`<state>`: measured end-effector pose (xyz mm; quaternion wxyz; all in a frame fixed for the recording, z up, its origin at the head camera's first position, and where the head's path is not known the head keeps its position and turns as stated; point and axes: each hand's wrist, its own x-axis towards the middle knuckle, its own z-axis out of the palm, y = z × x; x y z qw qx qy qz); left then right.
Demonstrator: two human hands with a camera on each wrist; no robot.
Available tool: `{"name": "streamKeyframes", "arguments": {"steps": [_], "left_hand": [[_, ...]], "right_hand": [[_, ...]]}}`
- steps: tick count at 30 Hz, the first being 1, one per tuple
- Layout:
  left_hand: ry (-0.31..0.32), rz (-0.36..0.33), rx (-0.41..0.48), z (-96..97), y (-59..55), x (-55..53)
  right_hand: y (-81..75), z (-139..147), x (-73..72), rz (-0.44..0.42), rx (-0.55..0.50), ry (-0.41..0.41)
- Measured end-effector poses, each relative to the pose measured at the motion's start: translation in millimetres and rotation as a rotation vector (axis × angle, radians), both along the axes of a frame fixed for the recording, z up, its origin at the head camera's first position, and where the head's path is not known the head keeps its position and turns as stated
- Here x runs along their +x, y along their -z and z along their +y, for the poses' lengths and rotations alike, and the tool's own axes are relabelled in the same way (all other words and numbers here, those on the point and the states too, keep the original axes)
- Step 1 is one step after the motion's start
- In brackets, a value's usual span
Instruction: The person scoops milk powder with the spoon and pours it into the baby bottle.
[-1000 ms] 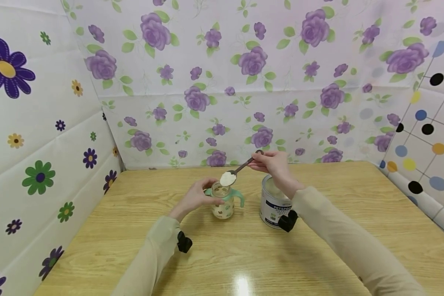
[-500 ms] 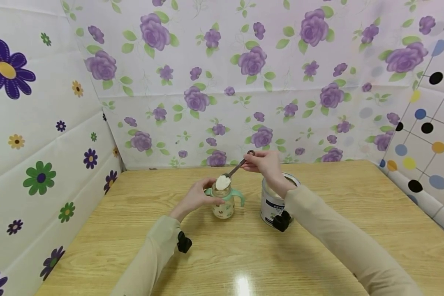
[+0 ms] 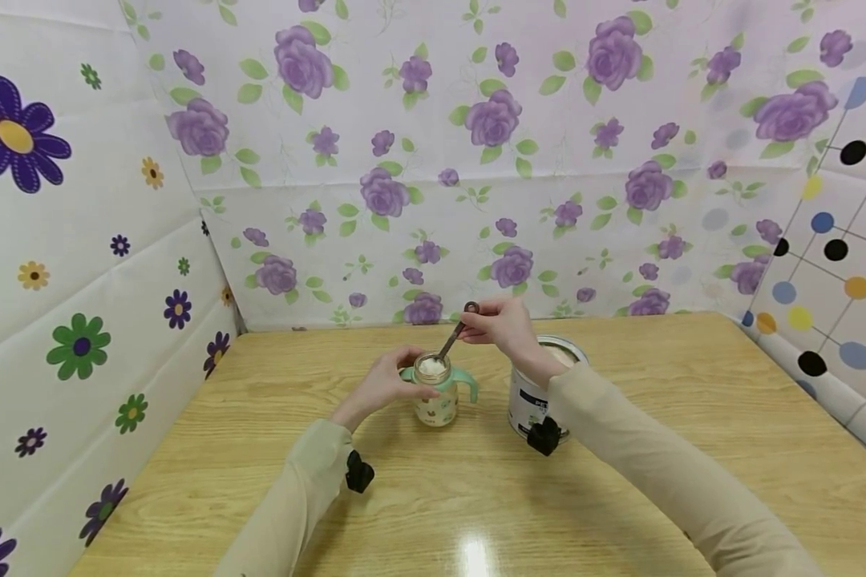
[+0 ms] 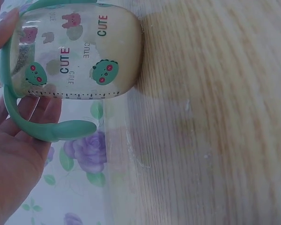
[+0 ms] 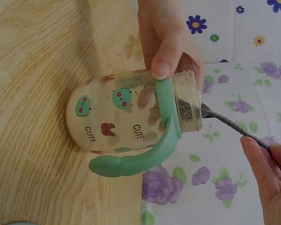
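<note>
"Head view, on my remote feed: a person's left hand [image 3: 390, 381] grips a clear bottle [image 3: 435, 406] that stands upright on a wooden table [image 3: 404, 513]."

"And the right hand [image 3: 501, 327], from where you sit?"

"I see its thumb and fingers pinching the upper end of a dark spoon [image 3: 453, 336]. The spoon leans, handle up and to the right, its lower end at the bottle's mouth, where white powder [image 3: 430, 367] shows."

"How firm is the left hand's hold?"

"I cannot tell the force. My right wrist view has its thumb touching the bottle's green collar [image 5: 167, 101], with the other fingers visible through the clear wall, curled behind."

"The bottle itself?"

"My left wrist view shows printed faces, the word CUTE and a pale fill in the lower part; liquid or powder, I cannot tell. A green handle [image 4: 51, 133] curves along its side."

"Nearby?"

"A large can [image 3: 521, 410] stands on the table to the bottle's right, apart from it. A beige sleeve [image 3: 635, 425] on the right arm covers part of it, and I see pale contents inside the rim. Cloth [image 3: 317, 152] printed with purple roses hangs behind."
</note>
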<state>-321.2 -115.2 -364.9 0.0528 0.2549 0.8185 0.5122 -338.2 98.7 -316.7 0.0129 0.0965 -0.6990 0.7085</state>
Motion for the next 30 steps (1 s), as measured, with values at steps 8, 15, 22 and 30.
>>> {"name": "streamKeyframes", "arguments": {"steps": [8, 15, 22, 30], "left_hand": [[0.008, 0.002, 0.007, 0.8, 2.1, -1.4], [0.021, 0.002, 0.016, 1.4, 2.7, -1.4], [0.023, 0.008, 0.008, -0.2, 1.5, -0.2], [0.031, 0.004, 0.011, -1.0, 2.4, -1.2]], "right_hand": [[5.5, 8.6, -1.4, 0.004, -0.002, -0.113], [7.5, 21.4, 1.1, 0.127, 0.061, -0.302], [9.1, 27.8, 2.0, 0.211, 0.081, -0.373], [10.6, 28.4, 2.7, 0.25, 0.076, -0.36]]}}
